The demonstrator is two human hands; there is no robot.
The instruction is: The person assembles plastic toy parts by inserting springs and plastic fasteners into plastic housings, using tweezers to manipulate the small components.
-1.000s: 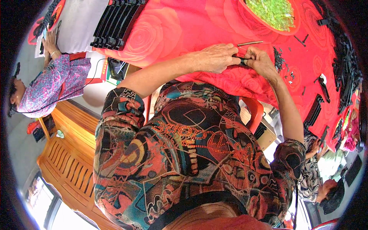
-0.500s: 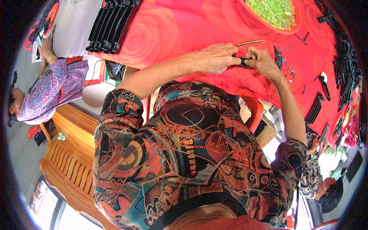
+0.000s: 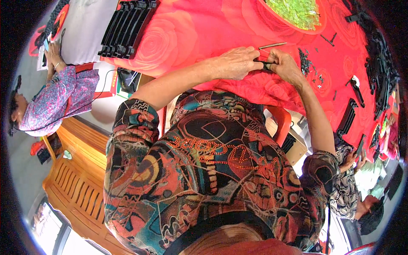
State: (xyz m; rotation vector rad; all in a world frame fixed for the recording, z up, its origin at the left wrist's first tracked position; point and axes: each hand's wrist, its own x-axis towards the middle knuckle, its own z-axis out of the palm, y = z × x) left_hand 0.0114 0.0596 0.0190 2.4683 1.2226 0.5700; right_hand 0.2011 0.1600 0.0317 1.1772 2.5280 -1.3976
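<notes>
From my remote seat, I find the small dark part (image 3: 266,66) right between the fingertips of both hands, just above the near edge of the red cloth (image 3: 199,29), and I use it as the centre of my clock. The left hand (image 3: 238,63) sits at nine o'clock from it and the right hand (image 3: 284,67) at three, both touching it. A slim rod (image 3: 273,45), smooth, straight and dull brownish grey, lies at twelve o'clock, close to the left fingertips; I can't tell whether a finger touches it. The cloth has a large rose print and bunches into soft folds at six o'clock. Tiny black bits (image 3: 304,63) are scattered at three o'clock, with a tangled heap of long black pieces (image 3: 379,70) farther out that way. At one o'clock a reddish round bowl (image 3: 322,25) holds glossy yellow-green pieces (image 3: 293,12); near ten, slender ribbed black strips (image 3: 127,32) lie side by side. As for the grip, I see the right thumb and fingers pinched tight on the part, and the left fingers closed on its other end, with most of its shape hidden.
</notes>
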